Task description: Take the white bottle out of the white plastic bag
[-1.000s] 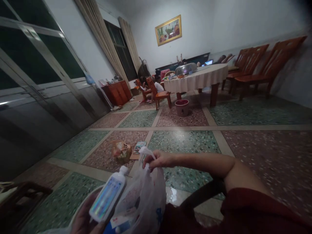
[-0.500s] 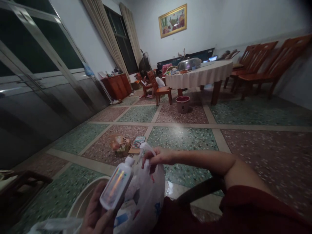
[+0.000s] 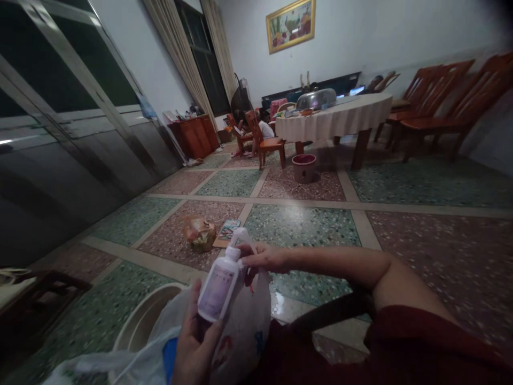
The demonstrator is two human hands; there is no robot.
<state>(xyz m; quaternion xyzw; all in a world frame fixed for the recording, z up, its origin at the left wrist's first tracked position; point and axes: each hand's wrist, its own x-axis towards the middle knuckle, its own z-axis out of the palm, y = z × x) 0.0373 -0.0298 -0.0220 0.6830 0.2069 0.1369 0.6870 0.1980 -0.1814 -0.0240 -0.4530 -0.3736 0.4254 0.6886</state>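
A white plastic bottle (image 3: pixel 218 289) with a purple label and a white cap is held tilted in my left hand (image 3: pixel 196 337), thumb at its base. My right hand (image 3: pixel 258 258) grips the gathered top of a white plastic bag (image 3: pixel 246 321), right behind the bottle's cap. Red and blue print shows on the bag, and its contents are mostly hidden. Under my left hand a blue item (image 3: pixel 170 355) shows in part beside translucent plastic (image 3: pixel 132 347). A pale round basin (image 3: pixel 138 315) stands to the left, its rim partly covered by that plastic.
On the floor ahead lie an orange-tinted plastic bag (image 3: pixel 199 233) and a booklet (image 3: pixel 229 231). Farther off are a pink bucket (image 3: pixel 304 170), a cloth-covered round table (image 3: pixel 332 122) and wooden chairs (image 3: pixel 260 140). A low wooden stool (image 3: pixel 44 297) is at left. People sit in the background.
My left hand has moved right and up, bringing the bottle close to my right hand. The bottle's label now faces me more plainly. My right hand keeps its grip on the bag.
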